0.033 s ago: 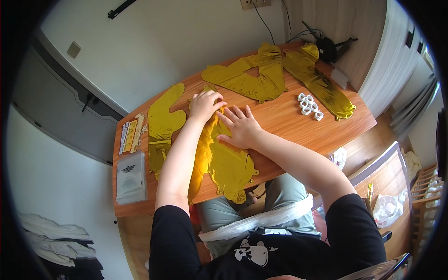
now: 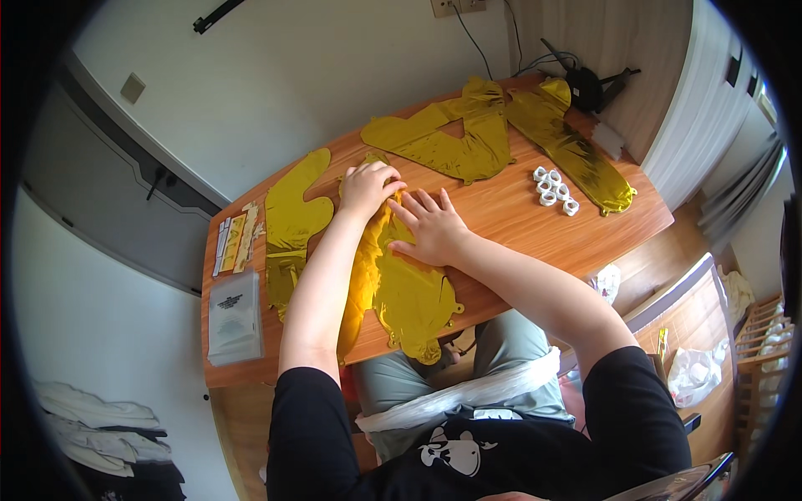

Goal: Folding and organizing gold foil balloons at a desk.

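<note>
A flat gold foil balloon (image 2: 413, 296) lies in front of me on the table, its near end hanging over the edge. My left hand (image 2: 364, 190) rests on its far part with the fingers curled and closed on the foil. Beside it, my right hand (image 2: 433, 231) lies flat on the balloon with the fingers spread. Between my hands and along my left forearm the foil is raised in a crumpled fold that shines orange. My hands hide part of the balloon's far end.
Other flat gold foil balloons lie at the left (image 2: 296, 209), at the back (image 2: 484, 138) and at the right (image 2: 576, 146) of the wooden table (image 2: 501, 242). White tape rolls (image 2: 548, 199), a clear plastic packet (image 2: 234, 317), printed cards (image 2: 230, 242) and a black router (image 2: 585, 88) are around them.
</note>
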Demonstrator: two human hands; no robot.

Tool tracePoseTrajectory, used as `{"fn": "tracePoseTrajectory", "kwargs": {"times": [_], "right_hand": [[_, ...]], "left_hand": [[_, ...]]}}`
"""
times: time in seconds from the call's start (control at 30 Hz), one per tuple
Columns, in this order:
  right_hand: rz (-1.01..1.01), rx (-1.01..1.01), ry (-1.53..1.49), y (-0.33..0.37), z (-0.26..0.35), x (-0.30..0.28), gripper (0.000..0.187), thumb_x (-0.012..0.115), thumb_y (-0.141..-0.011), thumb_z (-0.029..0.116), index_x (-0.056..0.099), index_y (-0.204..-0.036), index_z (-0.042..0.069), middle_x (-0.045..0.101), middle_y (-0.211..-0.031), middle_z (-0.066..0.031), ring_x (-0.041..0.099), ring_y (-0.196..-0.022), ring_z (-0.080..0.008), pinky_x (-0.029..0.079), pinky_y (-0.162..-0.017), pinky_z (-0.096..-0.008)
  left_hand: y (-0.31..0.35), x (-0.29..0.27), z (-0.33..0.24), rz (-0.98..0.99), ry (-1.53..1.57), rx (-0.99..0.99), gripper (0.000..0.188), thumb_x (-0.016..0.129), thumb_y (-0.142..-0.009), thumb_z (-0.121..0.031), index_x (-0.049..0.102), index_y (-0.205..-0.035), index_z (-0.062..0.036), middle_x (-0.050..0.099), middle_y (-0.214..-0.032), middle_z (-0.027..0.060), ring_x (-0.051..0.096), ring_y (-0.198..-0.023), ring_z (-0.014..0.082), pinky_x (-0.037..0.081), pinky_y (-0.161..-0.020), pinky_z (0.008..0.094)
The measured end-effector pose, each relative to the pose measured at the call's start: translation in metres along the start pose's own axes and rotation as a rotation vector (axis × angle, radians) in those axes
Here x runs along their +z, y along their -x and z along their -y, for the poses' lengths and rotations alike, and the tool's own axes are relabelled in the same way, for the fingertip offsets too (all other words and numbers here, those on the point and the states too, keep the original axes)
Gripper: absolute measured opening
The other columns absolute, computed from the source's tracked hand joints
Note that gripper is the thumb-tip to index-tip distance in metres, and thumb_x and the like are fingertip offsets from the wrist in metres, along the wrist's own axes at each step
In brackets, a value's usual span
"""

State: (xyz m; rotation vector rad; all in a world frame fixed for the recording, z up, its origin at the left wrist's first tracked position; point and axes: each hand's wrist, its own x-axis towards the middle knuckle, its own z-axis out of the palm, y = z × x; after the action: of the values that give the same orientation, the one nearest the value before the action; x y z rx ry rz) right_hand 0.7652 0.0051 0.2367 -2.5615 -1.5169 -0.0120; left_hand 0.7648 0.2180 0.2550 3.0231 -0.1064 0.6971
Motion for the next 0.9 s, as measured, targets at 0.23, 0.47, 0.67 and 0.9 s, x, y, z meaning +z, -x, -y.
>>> {"fn": "tracePoseTrajectory", "kwargs": {"times": [0.23, 0.47, 0.67, 0.9], "right_hand": [[-0.023, -0.005, 0.011, 0.001, 0.001, 0.001, 0.090, 0.033, -0.099, 0.076, 0.016, -0.166, 0.019, 0.023, -0.170, -0.0150, 0.021, -0.157, -0.0354, 0.012, -0.125, -0.0608], [-0.010, -0.009, 0.015, 0.002, 0.002, 0.003, 0.091, 0.033, -0.098, 0.076, 0.018, -0.166, 0.018, 0.023, -0.170, -0.0153, 0.021, -0.157, -0.0357, 0.010, -0.126, -0.0599], [-0.019, 0.010, 0.008, 0.002, -0.003, 0.003, 0.091, 0.034, -0.098, 0.076, 0.017, -0.166, 0.017, 0.025, -0.169, -0.0156, 0.021, -0.156, -0.0362, 0.011, -0.125, -0.0603], [-0.021, 0.012, -0.015, 0.001, -0.005, 0.005, 0.090, 0.036, -0.098, 0.074, 0.016, -0.166, 0.018, 0.025, -0.169, -0.0165, 0.021, -0.157, -0.0365, 0.011, -0.125, -0.0617]], "left_hand": [[0.001, -0.002, 0.006, -0.020, -0.083, 0.107, 0.023, 0.075, -0.088, -0.041, 0.083, -0.094, -0.0198, 0.074, -0.100, -0.0055, 0.064, -0.103, 0.0176, 0.044, -0.093, 0.0383], [0.000, -0.018, 0.010, 0.211, -0.028, 0.066, 0.027, 0.075, -0.089, -0.040, 0.081, -0.112, -0.0271, 0.068, -0.126, -0.0024, 0.052, -0.127, 0.0220, 0.038, -0.109, 0.0445], [-0.001, -0.010, 0.006, 0.372, 0.091, -0.180, 0.036, 0.069, -0.096, -0.041, 0.072, -0.131, -0.0333, 0.054, -0.150, 0.0012, 0.036, -0.145, 0.0254, 0.029, -0.121, 0.0480], [0.028, -0.020, -0.031, -0.319, 0.723, -0.160, 0.034, 0.060, -0.102, -0.025, 0.068, -0.131, -0.0088, 0.063, -0.134, 0.0109, 0.059, -0.121, 0.0281, 0.045, -0.105, 0.0422]]}}
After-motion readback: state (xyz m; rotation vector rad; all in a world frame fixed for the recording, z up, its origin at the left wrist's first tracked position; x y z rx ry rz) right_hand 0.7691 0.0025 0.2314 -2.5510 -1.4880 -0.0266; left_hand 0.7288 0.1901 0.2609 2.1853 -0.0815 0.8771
